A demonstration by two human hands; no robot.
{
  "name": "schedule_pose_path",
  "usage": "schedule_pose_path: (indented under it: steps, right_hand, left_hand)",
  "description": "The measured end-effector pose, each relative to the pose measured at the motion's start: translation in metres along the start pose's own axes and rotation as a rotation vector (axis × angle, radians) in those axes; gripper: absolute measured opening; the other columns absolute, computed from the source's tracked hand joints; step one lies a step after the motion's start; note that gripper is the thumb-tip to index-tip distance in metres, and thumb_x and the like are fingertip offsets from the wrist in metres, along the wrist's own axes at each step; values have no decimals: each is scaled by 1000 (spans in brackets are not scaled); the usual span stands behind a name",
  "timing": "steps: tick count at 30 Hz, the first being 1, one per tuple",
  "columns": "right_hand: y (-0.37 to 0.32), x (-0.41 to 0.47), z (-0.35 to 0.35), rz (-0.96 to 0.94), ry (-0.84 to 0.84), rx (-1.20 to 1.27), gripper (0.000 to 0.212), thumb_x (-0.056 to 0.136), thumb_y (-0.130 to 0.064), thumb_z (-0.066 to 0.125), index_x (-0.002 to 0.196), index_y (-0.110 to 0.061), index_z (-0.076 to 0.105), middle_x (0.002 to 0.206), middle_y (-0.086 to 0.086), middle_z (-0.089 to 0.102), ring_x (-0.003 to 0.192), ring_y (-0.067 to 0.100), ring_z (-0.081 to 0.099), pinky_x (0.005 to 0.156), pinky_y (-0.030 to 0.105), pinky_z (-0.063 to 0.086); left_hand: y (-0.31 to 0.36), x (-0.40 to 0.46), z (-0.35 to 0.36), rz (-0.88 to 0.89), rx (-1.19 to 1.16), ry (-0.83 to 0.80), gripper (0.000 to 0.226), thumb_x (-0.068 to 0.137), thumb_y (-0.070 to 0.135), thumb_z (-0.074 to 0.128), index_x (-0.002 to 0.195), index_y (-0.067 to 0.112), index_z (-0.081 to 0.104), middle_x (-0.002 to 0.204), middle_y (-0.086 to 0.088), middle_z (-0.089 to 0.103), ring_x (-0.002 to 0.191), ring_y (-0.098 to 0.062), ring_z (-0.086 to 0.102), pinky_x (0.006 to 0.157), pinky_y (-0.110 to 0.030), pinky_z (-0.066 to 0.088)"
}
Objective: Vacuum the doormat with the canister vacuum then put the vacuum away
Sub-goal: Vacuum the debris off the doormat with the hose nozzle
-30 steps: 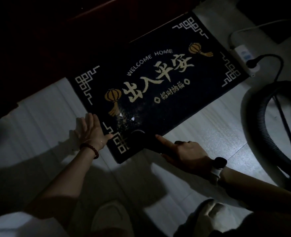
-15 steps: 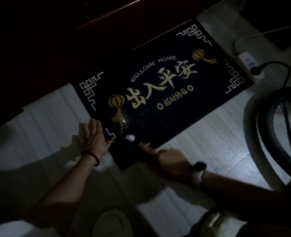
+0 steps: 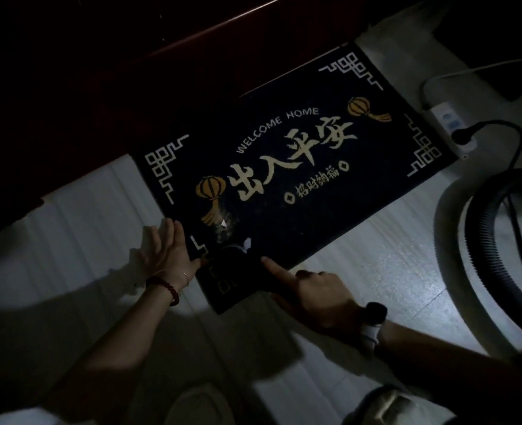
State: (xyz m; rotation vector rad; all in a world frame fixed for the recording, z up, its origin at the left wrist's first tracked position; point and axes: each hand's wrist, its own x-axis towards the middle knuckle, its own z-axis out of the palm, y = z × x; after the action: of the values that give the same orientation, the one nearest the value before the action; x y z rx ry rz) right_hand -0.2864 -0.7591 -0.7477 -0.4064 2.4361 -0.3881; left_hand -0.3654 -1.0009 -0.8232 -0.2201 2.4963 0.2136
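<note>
The dark doormat (image 3: 330,191), with "WELCOME HOME" and gold lanterns, lies askew on the pale floor. A patch of pale crumbs (image 3: 226,225) and two white scraps sit near its near-left corner. My left hand (image 3: 167,256) lies flat, fingers straight, against the mat's left edge beside that corner. My right hand (image 3: 318,292) grips a dark vacuum nozzle (image 3: 233,262) that rests on the corner, index finger stretched along it. The nozzle's shape is hard to make out in the dim light. The ribbed black hose (image 3: 483,271) loops at the right.
A white power strip (image 3: 450,124) with a black plug and cable lies off the mat's far right corner. Dark red furniture or a door (image 3: 100,87) fills the far left. My slippered feet (image 3: 198,406) stand at the bottom edge.
My right hand swept the nozzle left across the mat's near corner, then drew back a little to the right. The left hand stayed flat in place.
</note>
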Motion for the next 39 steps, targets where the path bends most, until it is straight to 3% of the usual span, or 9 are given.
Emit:
schedule_pose_path:
  steps: [11, 15, 18, 21, 25, 29, 32, 36, 39]
  right_hand:
    - [40, 15, -30, 193, 171, 13, 62, 95, -48, 33, 145, -42, -4, 128, 12, 54, 103, 32, 58, 84, 40, 51]
    - [15, 12, -12, 23, 46, 39, 61, 96, -48, 31, 145, -39, -3, 127, 8, 54, 98, 21, 58, 78, 25, 45]
    - [18, 14, -8, -7, 43, 62, 60, 96, -48, 32, 145, -40, -1, 126, 6, 55, 98, 21, 59, 80, 26, 46]
    - [70, 28, -33, 213, 225, 102, 61, 95, -45, 37, 146, -39, 5, 122, 10, 59, 98, 26, 61, 82, 36, 52]
    - [97, 34, -58, 477, 343, 104, 61, 95, -43, 39, 146, -37, 7, 119, 16, 59, 98, 34, 60, 71, 33, 46]
    - [36, 18, -21, 198, 133, 120, 61, 96, -43, 35, 147, -36, 2, 131, 12, 52, 106, 28, 57, 85, 32, 46]
    - [9, 8, -7, 55, -47, 130, 59, 97, -46, 31, 146, -39, -2, 132, 12, 50, 105, 26, 57, 81, 26, 39]
    - [59, 13, -33, 236, 129, 157, 58, 96, -45, 37, 146, -40, 7, 137, 9, 48, 113, 30, 54, 89, 32, 44]
    - [104, 17, -48, 443, 293, 167, 59, 95, -44, 40, 146, -38, 12, 130, 18, 53, 108, 37, 56, 81, 37, 45]
  left_hand:
    - [-2, -1, 0, -4, -32, -14, 97, 84, 48, 59, 148, 19, -8, 157, 4, -16, 142, -29, -21, 114, -57, 1]
    - [-3, 1, 0, -4, -53, -7, 98, 84, 47, 60, 149, 20, -7, 157, 5, -16, 142, -28, -22, 114, -58, 0]
    - [-4, -1, 0, -3, -38, -3, 97, 84, 48, 60, 149, 20, -7, 157, 5, -15, 142, -28, -21, 114, -57, 0]
    - [-1, -3, -4, -9, -1, -10, 98, 84, 50, 58, 149, 18, -7, 157, 4, -16, 142, -29, -22, 113, -57, -1]
    - [3, -6, -6, -15, 33, -5, 96, 85, 50, 57, 148, 16, -8, 157, 0, -17, 141, -29, -23, 113, -56, -3]
    - [5, -6, -8, -15, 46, -20, 95, 86, 49, 56, 148, 17, -9, 156, -1, -18, 141, -29, -23, 113, -56, -2]
    - [9, -7, -9, -28, 53, -20, 94, 86, 46, 57, 149, 18, -8, 156, -2, -18, 141, -30, -22, 113, -57, 3]
    - [9, -8, -6, -4, 55, -23, 89, 88, 45, 55, 149, 20, -6, 156, -3, -17, 141, -29, -22, 113, -58, 3]
    - [8, -6, -4, -2, 50, -14, 89, 88, 44, 56, 149, 21, -5, 157, -2, -17, 142, -29, -22, 114, -59, 3]
